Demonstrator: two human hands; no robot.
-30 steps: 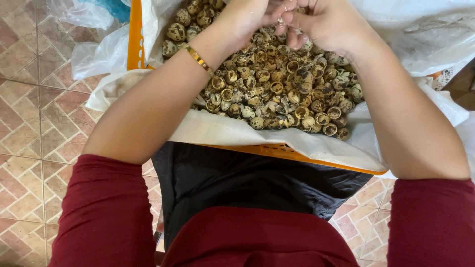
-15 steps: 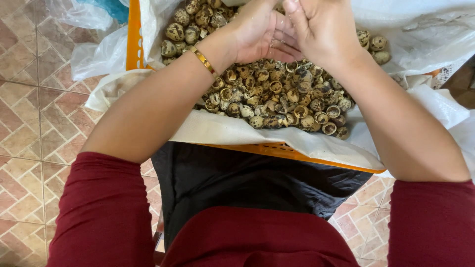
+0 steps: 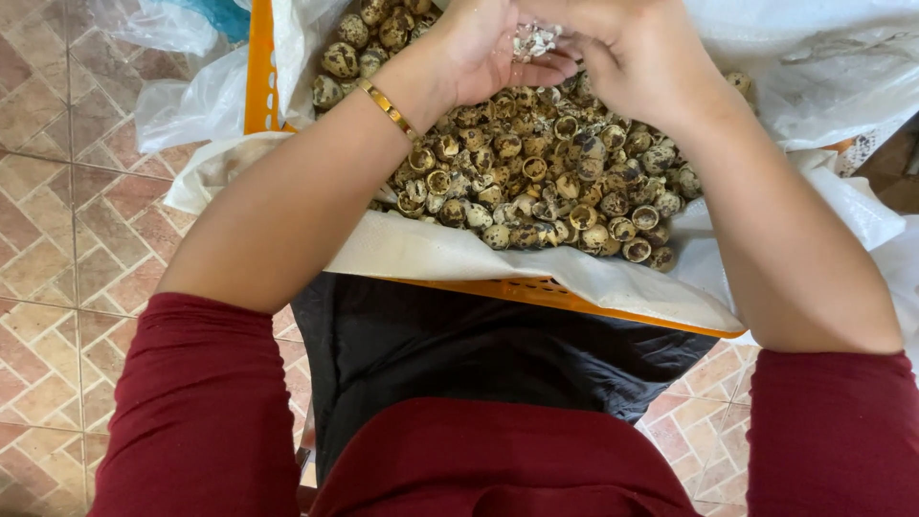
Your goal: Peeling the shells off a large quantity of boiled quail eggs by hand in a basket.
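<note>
1. Eggshells everywhere, basically. An orange plastic crate [image 3: 260, 77] lined with a white sack [image 3: 459, 254] sits in front of the person, and it's heaped with speckled quail eggshells [image 3: 555, 182], mostly brown-blotched halves and cups. The pile runs from the crate's far left corner down toward its near edge, where the sack folds over the rim.

2. Left hand [image 3: 488, 53] is up at the far side of the crate, over the heap, palm cupped and turned partly upward. Its grip is loosely curled around a small clump of pale shell fragments [image 3: 534, 40], fingers not pressed tight. There's a thin gold bangle [image 3: 391, 108] on that wrist.

3. Right hand [image 3: 641, 67] is right against the left one, fingers bent down toward the fragments. Its fingertips are hidden behind the knuckles, so I can't tell if that grip is pinched on anything or just touching.

4. The fragments are a crumbly little bunch, no real long axis or direction to call. The shells in the pile lie every which way, plenty with the open end facing up.

5. Crate's near edge sits over the person's lap, on a black apron [image 3: 459, 354], dark red sleeves [image 3: 201, 402] either side.

6. Floor is reddish-brown and cream tile [image 3: 67, 220] in a herringbone pattern. Clear plastic bags [image 3: 182, 96] are bunched off the crate's left edge, more white sacking [image 3: 823, 67] off the right.
</note>
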